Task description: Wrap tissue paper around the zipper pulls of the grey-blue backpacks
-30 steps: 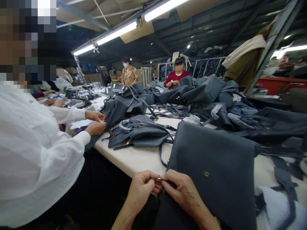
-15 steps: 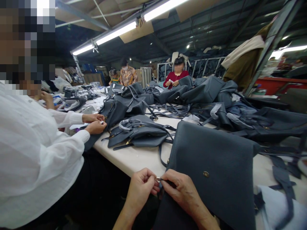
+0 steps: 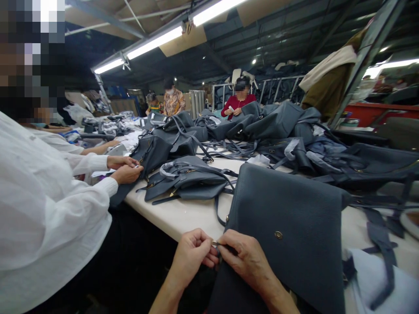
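A dark blue-grey bag (image 3: 288, 209) with a small oval metal fitting (image 3: 278, 235) lies at the table's near edge, partly over my side. At its left edge, my left hand (image 3: 195, 250) pinches one end of a small gold-coloured metal piece (image 3: 214, 243). My right hand (image 3: 244, 253) closes on the other end, where a dark strap seems to join it. Fingers cover most of the piece, so its exact kind is hidden. The back of my right hand rests against the bag.
Left of me, a person in a white top (image 3: 65, 200) handles another bag (image 3: 150, 152). A strapped bag (image 3: 190, 179) lies ahead on the white table (image 3: 173, 218). Bags are piled farther back (image 3: 278, 122), with a person in red (image 3: 240, 102) behind them. Loose straps (image 3: 381, 248) lie at right.
My hands keep nearly the same pinch on the metal piece. The view has shifted slightly, and the co-worker in white has leaned a little to the left.
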The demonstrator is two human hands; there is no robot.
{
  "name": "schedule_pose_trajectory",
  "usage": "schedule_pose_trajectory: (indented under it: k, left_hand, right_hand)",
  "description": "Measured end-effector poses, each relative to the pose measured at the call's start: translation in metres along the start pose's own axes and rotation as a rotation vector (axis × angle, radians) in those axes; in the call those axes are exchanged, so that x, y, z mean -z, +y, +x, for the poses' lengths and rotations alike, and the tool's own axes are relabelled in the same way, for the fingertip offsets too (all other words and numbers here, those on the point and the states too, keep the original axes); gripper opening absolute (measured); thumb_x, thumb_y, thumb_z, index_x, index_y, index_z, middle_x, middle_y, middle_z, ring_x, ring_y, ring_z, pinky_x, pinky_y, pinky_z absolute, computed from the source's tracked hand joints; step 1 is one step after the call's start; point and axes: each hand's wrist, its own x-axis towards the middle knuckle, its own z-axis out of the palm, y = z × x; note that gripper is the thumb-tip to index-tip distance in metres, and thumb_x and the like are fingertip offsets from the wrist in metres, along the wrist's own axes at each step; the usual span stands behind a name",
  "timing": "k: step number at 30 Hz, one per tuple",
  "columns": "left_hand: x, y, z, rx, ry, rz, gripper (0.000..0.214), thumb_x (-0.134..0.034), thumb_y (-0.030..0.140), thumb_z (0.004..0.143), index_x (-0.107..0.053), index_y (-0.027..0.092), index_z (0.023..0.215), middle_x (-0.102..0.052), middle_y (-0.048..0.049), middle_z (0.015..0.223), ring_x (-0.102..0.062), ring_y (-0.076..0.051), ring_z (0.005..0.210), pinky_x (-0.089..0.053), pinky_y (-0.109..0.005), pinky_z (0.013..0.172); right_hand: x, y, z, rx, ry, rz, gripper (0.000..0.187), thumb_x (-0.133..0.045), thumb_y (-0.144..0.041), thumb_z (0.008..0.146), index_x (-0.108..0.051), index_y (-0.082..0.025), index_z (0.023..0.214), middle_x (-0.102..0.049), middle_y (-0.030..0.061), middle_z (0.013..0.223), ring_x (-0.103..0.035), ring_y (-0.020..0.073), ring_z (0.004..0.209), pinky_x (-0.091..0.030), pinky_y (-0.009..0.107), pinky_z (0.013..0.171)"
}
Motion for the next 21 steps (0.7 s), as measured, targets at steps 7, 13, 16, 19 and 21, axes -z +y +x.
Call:
schedule_pose_trajectory:
  k: [7,13,16,19,21]
  left_hand:
    - [-0.004,-0.007,-0.002,-0.058,0.047,0.0,0.034,-0.069,0.047,0.066,-0.054,0.016,0.066,-0.065,-0.0007,0.055,-0.063,-0.012,0.044,-0.048,-0.018,0.041]
    - [-0.01,-0.011,-0.003,-0.062,0.049,-0.061,0.035,-0.067,0.048,0.068,-0.054,0.016,0.07,-0.063,0.0008,0.054,-0.06,-0.011,0.042,-0.046,-0.019,0.04]
    - [-0.012,-0.014,-0.003,-0.066,0.038,-0.088,0.032,-0.064,0.046,0.072,-0.054,0.015,0.073,-0.062,0.0006,0.056,-0.059,-0.011,0.044,-0.047,-0.02,0.042]
    - [-0.009,-0.014,-0.005,-0.181,0.054,-0.095,0.023,-0.063,0.036,0.075,-0.059,0.015,0.084,-0.067,-0.0033,0.073,-0.065,-0.015,0.06,-0.053,-0.024,0.052]
    - [-0.004,-0.01,-0.007,-0.33,0.069,0.006,0.019,-0.061,0.029,0.078,-0.064,0.016,0.091,-0.067,-0.0052,0.085,-0.067,-0.017,0.073,-0.054,-0.026,0.062]
  right_hand:
    - [0.001,-0.002,0.0,-0.028,0.002,0.004,0.021,-0.051,-0.022,0.087,-0.06,-0.021,0.069,-0.062,-0.0016,0.068,-0.057,0.0119,0.062,-0.035,0.023,0.059]
    - [0.006,-0.006,0.002,-0.098,-0.004,0.058,0.022,-0.052,-0.027,0.087,-0.064,-0.021,0.07,-0.064,-0.0012,0.068,-0.058,0.0132,0.063,-0.038,0.024,0.062]
    - [0.008,-0.009,0.003,-0.123,0.007,0.12,0.023,-0.051,-0.029,0.087,-0.065,-0.021,0.071,-0.065,-0.001,0.066,-0.058,0.0138,0.062,-0.039,0.024,0.062]
    - [0.009,-0.011,0.003,-0.134,-0.008,0.159,0.025,-0.051,-0.03,0.088,-0.064,-0.021,0.07,-0.065,-0.0008,0.066,-0.058,0.0142,0.063,-0.04,0.024,0.062]
    - [0.01,-0.011,0.003,-0.136,-0.017,0.164,0.026,-0.051,-0.031,0.089,-0.063,-0.02,0.069,-0.064,-0.0009,0.066,-0.058,0.0142,0.063,-0.039,0.024,0.062]
